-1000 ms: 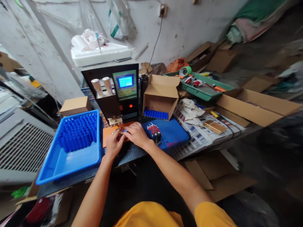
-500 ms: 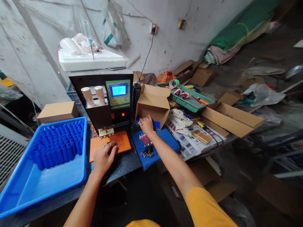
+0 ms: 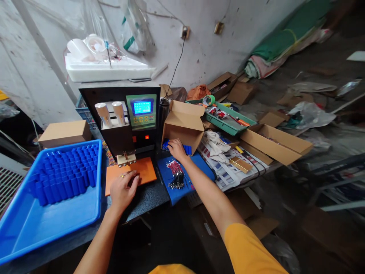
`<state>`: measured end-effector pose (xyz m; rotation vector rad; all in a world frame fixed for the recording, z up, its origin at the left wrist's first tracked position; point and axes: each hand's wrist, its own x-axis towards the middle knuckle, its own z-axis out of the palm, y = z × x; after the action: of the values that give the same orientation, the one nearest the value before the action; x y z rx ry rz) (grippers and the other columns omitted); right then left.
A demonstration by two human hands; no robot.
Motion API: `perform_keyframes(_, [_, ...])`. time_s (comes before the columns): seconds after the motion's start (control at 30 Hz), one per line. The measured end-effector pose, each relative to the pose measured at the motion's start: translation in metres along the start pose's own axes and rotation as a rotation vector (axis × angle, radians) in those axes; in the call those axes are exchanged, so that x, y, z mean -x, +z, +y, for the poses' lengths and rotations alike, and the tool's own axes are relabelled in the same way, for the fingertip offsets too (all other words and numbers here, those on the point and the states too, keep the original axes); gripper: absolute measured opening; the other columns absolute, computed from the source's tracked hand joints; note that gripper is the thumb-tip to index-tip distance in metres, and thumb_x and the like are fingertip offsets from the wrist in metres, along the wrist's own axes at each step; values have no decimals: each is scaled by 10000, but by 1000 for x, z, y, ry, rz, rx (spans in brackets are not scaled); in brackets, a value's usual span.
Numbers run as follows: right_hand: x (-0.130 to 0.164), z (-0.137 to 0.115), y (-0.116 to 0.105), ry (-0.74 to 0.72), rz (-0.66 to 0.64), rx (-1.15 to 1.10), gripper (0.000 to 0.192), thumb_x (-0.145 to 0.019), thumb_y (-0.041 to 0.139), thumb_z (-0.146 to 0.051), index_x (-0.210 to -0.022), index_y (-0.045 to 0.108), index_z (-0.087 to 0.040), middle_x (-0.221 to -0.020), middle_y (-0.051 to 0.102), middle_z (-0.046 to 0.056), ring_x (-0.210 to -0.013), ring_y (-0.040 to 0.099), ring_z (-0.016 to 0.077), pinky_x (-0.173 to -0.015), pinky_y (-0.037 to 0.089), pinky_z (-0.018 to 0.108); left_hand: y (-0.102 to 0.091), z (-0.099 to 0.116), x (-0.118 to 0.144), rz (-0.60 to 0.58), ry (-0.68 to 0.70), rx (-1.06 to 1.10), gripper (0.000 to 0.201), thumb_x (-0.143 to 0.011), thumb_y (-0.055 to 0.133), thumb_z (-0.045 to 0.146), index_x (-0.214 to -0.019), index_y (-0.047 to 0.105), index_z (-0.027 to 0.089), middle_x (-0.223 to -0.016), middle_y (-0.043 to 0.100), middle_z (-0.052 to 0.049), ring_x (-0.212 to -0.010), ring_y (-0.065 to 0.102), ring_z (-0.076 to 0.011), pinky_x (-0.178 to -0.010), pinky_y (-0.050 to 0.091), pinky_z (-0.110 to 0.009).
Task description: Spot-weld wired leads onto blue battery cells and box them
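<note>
Left forearm (image 3: 98,236) angled up and inward, left hand (image 3: 124,188) low and palm down – thumb apart from loosely bent fingers, right arm (image 3: 211,194) stretched farther forward, right hand (image 3: 176,148) palm down – fingers bent, grip unclear.

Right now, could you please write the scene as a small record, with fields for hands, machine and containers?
Left hand: over the orange board; no held thing visible
Right hand: at blue pieces in the open cardboard box; grip unclear
Black machine: screen lit
Blue tray: many blue cylinders, packed together
Blue cloth: red and black wires on it
</note>
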<state>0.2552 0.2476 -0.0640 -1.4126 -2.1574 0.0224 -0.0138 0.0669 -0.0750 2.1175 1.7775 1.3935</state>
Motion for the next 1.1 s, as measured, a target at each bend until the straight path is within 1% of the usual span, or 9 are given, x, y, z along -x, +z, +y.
perform_keyframes(0.1, [9,2,-13,96,107,-88,288,-915,507,-142,-1096,731,-148,-1173,685,142,-1146,586,242,-1054,428,403,-2,-1,0,-13,-10,25,254,-905,557,429,-961,718,241,-933,756,-51,-822,697,-214,-735,500,-314])
perform_keyframes(0.17, [20,4,-21,193,127,-149,277,-912,511,-149,-1076,736,-147,-1126,706,129,-1076,627,230,-982,469,358,-3,-2,1,-15,-19,36,272,-906,547,443,-956,718,238,-934,756,-53,-829,699,-218,-738,502,-316])
perform_keyframes(0.27, [40,6,-28,325,11,-260,199,-876,560,-170,-904,755,-142,-912,743,79,-870,672,205,-811,503,298,-2,-4,2,-7,-39,34,291,-899,545,459,-955,720,233,-939,757,-57,-833,701,-226,-727,501,-316])
perform_keyframes(0.37, [56,6,-31,374,-163,-351,166,-818,619,-204,-705,724,-143,-683,700,18,-682,637,169,-644,457,241,0,-7,3,-18,-70,26,299,-887,556,468,-965,722,233,-942,758,-55,-831,703,-230,-727,503,-316])
perform_keyframes(0.43, [62,2,-32,392,-207,-388,187,-788,642,-225,-627,696,-147,-606,663,-2,-609,597,148,-589,415,224,0,-8,3,-31,-83,29,303,-884,554,470,-971,721,232,-945,759,-53,-835,703,-231,-732,503,-316])
perform_keyframes(0.63, [62,-12,-30,437,-224,-424,204,-712,658,-211,-517,633,-159,-527,609,-10,-554,530,127,-564,359,229,-1,-6,2,-33,-83,28,338,-883,528,491,-951,718,219,-946,756,-61,-858,701,-229,-738,508,-310])
perform_keyframes(0.8, [64,-15,-30,475,-213,-429,215,-687,603,-189,-476,573,-163,-476,536,-22,-525,482,117,-546,324,236,-3,-5,2,-65,-104,30,329,-882,532,477,-969,718,221,-960,754,-61,-868,701,-227,-753,517,-312])
perform_keyframes(0.97, [70,-13,-47,525,-158,-623,291,-709,559,-311,-462,456,-195,-401,395,-54,-430,362,94,-478,269,229,-3,-4,2,-65,-115,21,331,-884,533,480,-980,721,226,-944,756,-51,-833,698,-218,-741,511,-309])
perform_keyframes(1.1, [66,-19,-66,565,-34,-817,247,-690,576,-378,-541,487,-201,-412,404,-61,-403,330,85,-438,246,216,-4,-2,2,-47,-111,11,344,-877,534,493,-959,726,219,-914,754,-52,-817,700,-221,-717,502,-307])
